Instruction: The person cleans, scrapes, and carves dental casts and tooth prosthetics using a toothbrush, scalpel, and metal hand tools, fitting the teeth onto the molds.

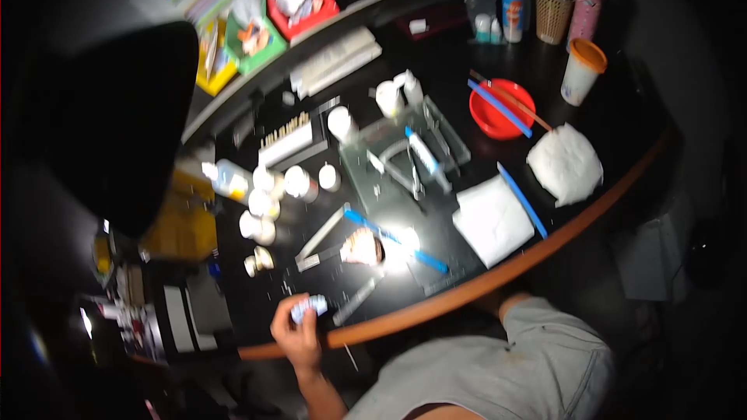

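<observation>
The person's left hand [297, 328] pinches a small lump [310, 308] between thumb and fingers at the tabletop's [459, 301] near edge; it looks knobbly, pale bluish-white with a pinkish tinge, its finer detail blurred. I can't tell what the right hand does, hidden below the edge.

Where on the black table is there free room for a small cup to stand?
One bare patch of the black table lies between the red bowl and the white bottle; a smaller one, between that bowl and the flat white sheet. It is crowded among the white jars and beyond the left hand, where thin tools lie.
</observation>
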